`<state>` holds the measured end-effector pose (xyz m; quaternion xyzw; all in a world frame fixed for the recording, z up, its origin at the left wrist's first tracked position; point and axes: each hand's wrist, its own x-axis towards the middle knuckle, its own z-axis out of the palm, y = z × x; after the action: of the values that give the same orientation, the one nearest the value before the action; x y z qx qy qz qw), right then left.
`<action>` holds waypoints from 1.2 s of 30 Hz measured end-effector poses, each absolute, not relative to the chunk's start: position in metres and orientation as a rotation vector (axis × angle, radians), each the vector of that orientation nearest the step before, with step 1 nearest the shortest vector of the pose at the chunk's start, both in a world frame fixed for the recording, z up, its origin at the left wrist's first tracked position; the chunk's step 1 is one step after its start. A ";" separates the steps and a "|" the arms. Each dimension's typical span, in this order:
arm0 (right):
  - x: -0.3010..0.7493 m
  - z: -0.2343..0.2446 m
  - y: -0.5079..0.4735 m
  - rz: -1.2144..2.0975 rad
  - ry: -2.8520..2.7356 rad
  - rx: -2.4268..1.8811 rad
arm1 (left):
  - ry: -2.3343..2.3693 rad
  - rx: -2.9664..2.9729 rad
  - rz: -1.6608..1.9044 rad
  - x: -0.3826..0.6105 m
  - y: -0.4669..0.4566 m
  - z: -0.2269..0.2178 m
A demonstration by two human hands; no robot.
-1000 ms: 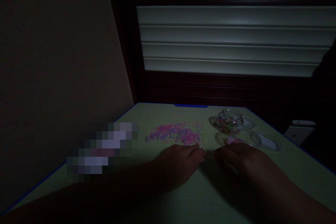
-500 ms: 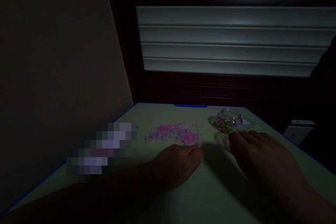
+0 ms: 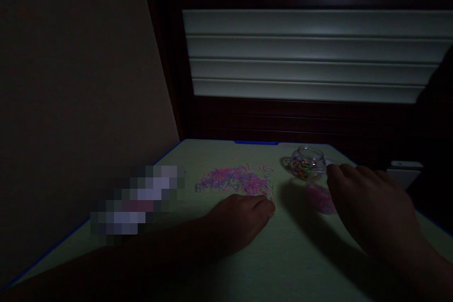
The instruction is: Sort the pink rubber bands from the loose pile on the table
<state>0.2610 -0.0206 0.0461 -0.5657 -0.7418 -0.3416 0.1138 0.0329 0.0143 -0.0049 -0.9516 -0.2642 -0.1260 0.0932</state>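
A loose pile of small pink, purple and bluish elastic bands (image 3: 240, 180) lies on the pale green tabletop (image 3: 247, 264). My left hand (image 3: 247, 217) rests at the pile's near edge, fingers curled together; a few bands lie by its fingertips, and what they hold is hidden. My right hand (image 3: 368, 203) is closed on a clear jar (image 3: 320, 198) with pink bands inside, covering its right side. Its fingertips are out of sight. Just behind stands a second, open clear jar (image 3: 307, 165) with multicoloured bands.
A pixelated long pale object (image 3: 141, 198) lies along the table's left side. Beyond the right edge is a white boxy thing (image 3: 405, 174). A wall (image 3: 78, 80) rises at left, and a dark panel with pale slats (image 3: 300, 52) stands behind the table. Light is dim.
My right hand has shifted slightly right and up. The near jar has swung from a tilted pose to more upright, showing its pink contents. My left hand has hardly moved.
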 end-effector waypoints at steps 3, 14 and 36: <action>0.259 0.046 -0.021 -1.126 -2.163 -1.845 | -0.778 -2.835 -0.365 0.033 0.014 -0.004; 0.262 0.045 -0.016 -1.161 -2.160 -1.904 | -0.763 -2.833 -0.393 0.033 0.013 -0.002; 0.261 0.046 -0.015 -1.035 -2.170 -2.052 | -0.811 -2.867 -0.385 0.033 0.014 -0.002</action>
<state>0.2605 -0.0150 0.0460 -0.6492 -0.6865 -0.3274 -0.0097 0.0335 0.0139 -0.0017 -0.9521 -0.2693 -0.1277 0.0686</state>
